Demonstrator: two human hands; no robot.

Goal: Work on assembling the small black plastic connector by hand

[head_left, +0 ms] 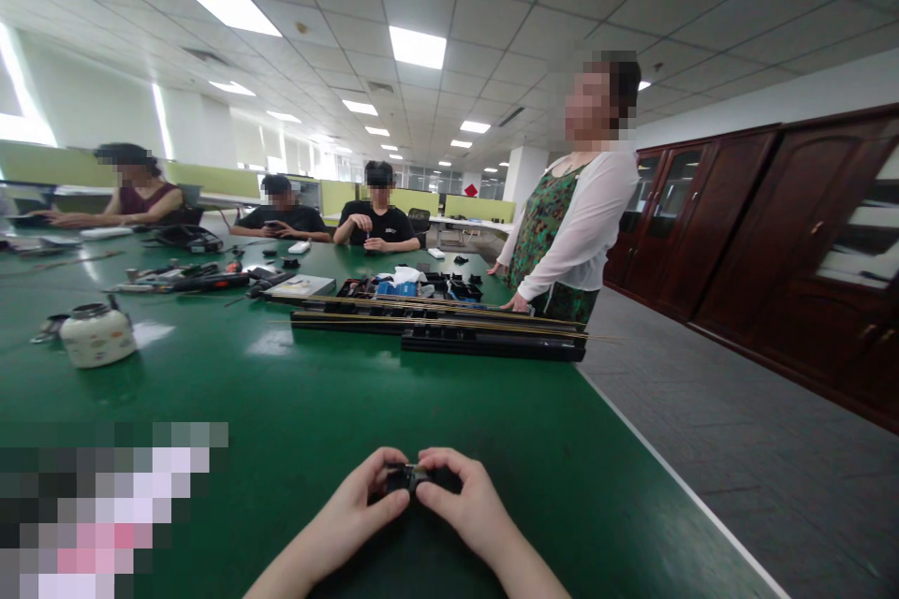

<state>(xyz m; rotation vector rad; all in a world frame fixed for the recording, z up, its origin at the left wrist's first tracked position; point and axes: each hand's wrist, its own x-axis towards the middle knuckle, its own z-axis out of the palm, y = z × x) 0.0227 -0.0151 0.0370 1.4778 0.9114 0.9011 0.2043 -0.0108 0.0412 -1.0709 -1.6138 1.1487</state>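
Observation:
Both my hands meet over the near part of the green table (295,421). Between them is a small black part (399,479) with a shiny, lighter edge on top; its exact kind is too small to make out. My left hand (369,494) grips its left side between thumb and fingers. From the right, my right hand (456,491) pinches the same part, thumb in front and fingers behind. My fingers cover much of it.
Long black rails (492,342) with thin rods lie across the table ahead. Behind them are black parts and blue pieces (397,287). A white jar (98,337) and tools (211,281) are at left. One person (562,215) stands at right; several sit beyond.

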